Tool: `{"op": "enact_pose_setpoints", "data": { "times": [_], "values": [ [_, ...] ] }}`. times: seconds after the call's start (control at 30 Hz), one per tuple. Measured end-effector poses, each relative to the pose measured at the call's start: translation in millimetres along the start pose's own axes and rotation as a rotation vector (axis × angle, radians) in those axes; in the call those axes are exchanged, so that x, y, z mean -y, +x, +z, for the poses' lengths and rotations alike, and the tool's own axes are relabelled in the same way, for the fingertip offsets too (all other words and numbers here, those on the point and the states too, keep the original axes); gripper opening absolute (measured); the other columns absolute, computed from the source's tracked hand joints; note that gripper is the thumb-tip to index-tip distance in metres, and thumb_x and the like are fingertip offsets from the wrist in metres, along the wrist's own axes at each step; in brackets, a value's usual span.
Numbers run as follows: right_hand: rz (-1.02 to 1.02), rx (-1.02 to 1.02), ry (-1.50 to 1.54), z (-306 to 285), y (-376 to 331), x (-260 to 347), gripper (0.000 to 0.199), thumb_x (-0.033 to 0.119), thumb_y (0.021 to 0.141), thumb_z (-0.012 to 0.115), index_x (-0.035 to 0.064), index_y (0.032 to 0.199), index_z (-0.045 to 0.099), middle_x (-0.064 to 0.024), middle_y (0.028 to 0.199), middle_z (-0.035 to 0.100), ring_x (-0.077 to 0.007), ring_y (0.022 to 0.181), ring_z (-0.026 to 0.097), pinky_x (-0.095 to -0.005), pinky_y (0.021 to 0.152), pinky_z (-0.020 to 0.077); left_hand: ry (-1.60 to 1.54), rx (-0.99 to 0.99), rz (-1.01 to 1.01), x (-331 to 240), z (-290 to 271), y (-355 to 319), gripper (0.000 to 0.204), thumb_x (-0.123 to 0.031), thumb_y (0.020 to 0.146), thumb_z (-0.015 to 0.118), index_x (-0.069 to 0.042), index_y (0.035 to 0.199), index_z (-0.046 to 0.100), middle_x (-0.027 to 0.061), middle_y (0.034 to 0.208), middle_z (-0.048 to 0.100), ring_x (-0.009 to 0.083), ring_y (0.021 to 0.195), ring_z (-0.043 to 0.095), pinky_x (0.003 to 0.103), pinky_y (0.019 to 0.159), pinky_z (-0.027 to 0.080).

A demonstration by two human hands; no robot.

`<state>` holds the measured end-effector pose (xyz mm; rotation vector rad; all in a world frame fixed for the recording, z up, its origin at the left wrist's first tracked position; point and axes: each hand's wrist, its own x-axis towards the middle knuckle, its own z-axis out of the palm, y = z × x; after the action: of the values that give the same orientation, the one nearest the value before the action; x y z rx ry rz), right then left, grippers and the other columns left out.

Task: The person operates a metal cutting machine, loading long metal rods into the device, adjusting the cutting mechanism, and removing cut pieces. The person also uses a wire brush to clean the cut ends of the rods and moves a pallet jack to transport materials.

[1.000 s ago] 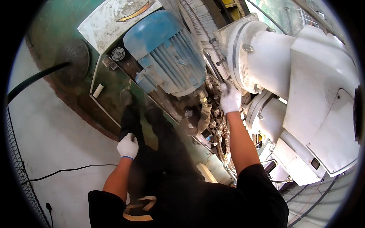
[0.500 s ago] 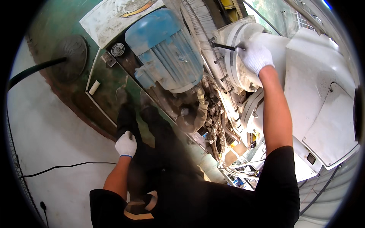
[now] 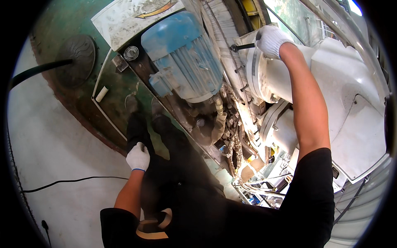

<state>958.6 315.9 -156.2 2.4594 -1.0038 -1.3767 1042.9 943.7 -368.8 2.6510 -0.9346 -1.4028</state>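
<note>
My right hand (image 3: 273, 41), in a white knitted glove, is closed round the end of a black wrench (image 3: 245, 46). The wrench's head sits at a bolt on the edge of the machine, beside a white flanged cylinder (image 3: 257, 76). More dark bolts (image 3: 244, 87) stand in a row along that edge. Beside my left thigh, my gloved left hand (image 3: 138, 157) is curled closed, with its back towards me; whatever it may hold is hidden.
A blue finned motor (image 3: 182, 58) fills the upper middle. Tangled cables and hoses (image 3: 235, 144) lie below it. A white machine housing (image 3: 355, 124) stands at the right. On the left are a round dark fan base (image 3: 76, 60), a thin white pipe (image 3: 108, 115) and a black cable (image 3: 74, 180).
My right hand has swung up and slightly away from me with the wrench, whose head stays near the same bolt. My left hand has hardly moved.
</note>
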Motion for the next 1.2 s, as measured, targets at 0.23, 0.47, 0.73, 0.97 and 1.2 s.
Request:
{"op": "enact_pose_setpoints", "data": {
  "times": [0.23, 0.47, 0.73, 0.97, 1.2],
  "values": [
    [-0.06, 0.072, -0.143, -4, 26, 2, 0.031, 0.008, 0.095, 0.063, -0.0011, 0.116, 0.084, -0.0256, 0.118, 0.082, -0.0412, 0.11, 0.081, -0.051, 0.092, 0.0652, 0.006, -0.001, -0.004, -1, -5, 2, 0.018, -0.031, 0.102, 0.068, -0.014, 0.103, 0.072, 0.0175, 0.094, 0.079, 0.0432, 0.09, 0.077, 0.058, 0.08, 0.06],
    [0.015, 0.128, -0.085, -11, 44, 11, 0.038, 0.005, 0.096, 0.062, -0.0021, 0.13, 0.078, -0.0227, 0.13, 0.08, -0.0422, 0.116, 0.079, -0.0535, 0.098, 0.064, 0.005, -0.018, 0.013, 0, -5, 5, 0.018, -0.031, 0.102, 0.069, -0.014, 0.102, 0.072, 0.0169, 0.094, 0.079, 0.0429, 0.089, 0.077, 0.058, 0.079, 0.06],
    [0.021, 0.129, -0.061, -15, 30, 16, 0.035, 0.009, 0.097, 0.063, 0.0008, 0.126, 0.08, -0.024, 0.131, 0.079, -0.0421, 0.12, 0.078, -0.0535, 0.1, 0.0632, 0.017, -0.008, 0.017, -3, -8, 10, 0.017, -0.031, 0.101, 0.069, -0.015, 0.103, 0.074, 0.0161, 0.096, 0.079, 0.0421, 0.09, 0.077, 0.057, 0.079, 0.059],
    [0.09, -0.21, 0.146, 61, -48, 34, 0.026, 0.022, 0.103, 0.058, 0.0054, 0.108, 0.078, -0.0262, 0.099, 0.079, -0.0475, 0.095, 0.077, -0.0577, 0.088, 0.0614, 0.039, 0.006, 0.011, -5, -8, 13, 0.018, -0.031, 0.101, 0.07, -0.014, 0.104, 0.075, 0.0161, 0.098, 0.08, 0.0417, 0.091, 0.077, 0.056, 0.08, 0.06],
    [0.401, -0.652, 0.547, 215, -87, 84, 0.026, 0.033, 0.113, 0.061, 0.0108, 0.11, 0.075, -0.022, 0.088, 0.078, -0.0454, 0.079, 0.077, -0.0533, 0.071, 0.0616, 0.046, -0.04, 0.056, -6, -1, 19, 0.016, -0.029, 0.1, 0.071, -0.014, 0.101, 0.073, 0.0148, 0.095, 0.079, 0.0415, 0.09, 0.077, 0.056, 0.077, 0.06]
  ]
}}
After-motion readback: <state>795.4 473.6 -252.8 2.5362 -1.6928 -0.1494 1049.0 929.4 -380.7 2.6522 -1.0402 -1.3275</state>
